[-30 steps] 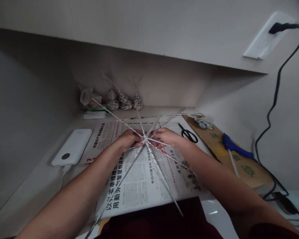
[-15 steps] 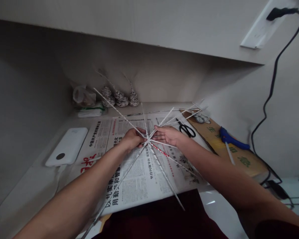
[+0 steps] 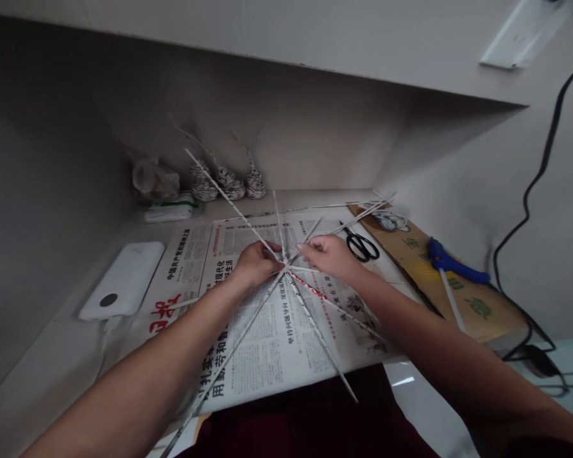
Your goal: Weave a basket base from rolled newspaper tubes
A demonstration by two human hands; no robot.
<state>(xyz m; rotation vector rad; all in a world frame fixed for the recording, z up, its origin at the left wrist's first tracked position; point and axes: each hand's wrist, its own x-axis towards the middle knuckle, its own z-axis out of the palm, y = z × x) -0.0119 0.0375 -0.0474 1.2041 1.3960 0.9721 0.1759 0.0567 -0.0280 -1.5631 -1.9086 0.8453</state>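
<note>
Several thin rolled-paper strips cross at one centre and spread out like spokes (image 3: 322,340) above a newspaper (image 3: 258,346). My left hand (image 3: 258,261) pinches the crossing from its left side, thumb near the centre. On the right, my right hand (image 3: 327,253) has its thumb and fingertips closed on a strip just right of the crossing. One spoke shows red print near the centre. Parts of the strips behind my right hand are hidden.
Black scissors (image 3: 361,245) lie right of my hand. A blue glue gun (image 3: 456,262) rests on brown cardboard (image 3: 489,308). A white power bank (image 3: 124,280) is at the left. Three woven gourd shapes (image 3: 255,181) and a plastic bag (image 3: 155,181) stand at the back.
My right hand's fingers have drawn from spread-out into a pinch on a strip. The strips near it have shifted. My left hand stays at the crossing. The camera view has shifted slightly.
</note>
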